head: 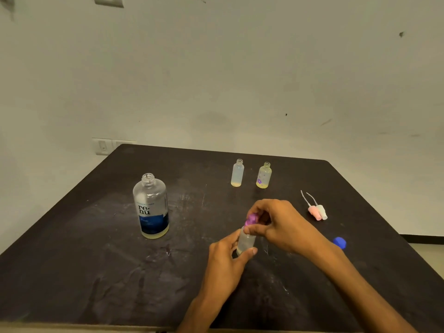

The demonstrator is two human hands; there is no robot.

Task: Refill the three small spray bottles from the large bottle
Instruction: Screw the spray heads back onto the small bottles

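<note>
The large clear bottle (151, 207) with a blue label stands uncapped at centre left, a little yellowish liquid at its bottom. Two small bottles stand open at the back: a plain one (237, 173) and a flower-printed one (263, 176). The third small bottle (245, 241) stands on the table with my left hand (228, 258) wrapped around its body. My right hand (278, 224) pinches the purple spray top (251, 219) on its neck. A pink spray top (314, 212) and a white spray top (322, 211), with dip tubes, lie at the right.
A blue cap (339, 242) lies near the right edge of the dark table (96, 260). The table's back edge meets a pale wall with a switch plate (105, 145) at the left.
</note>
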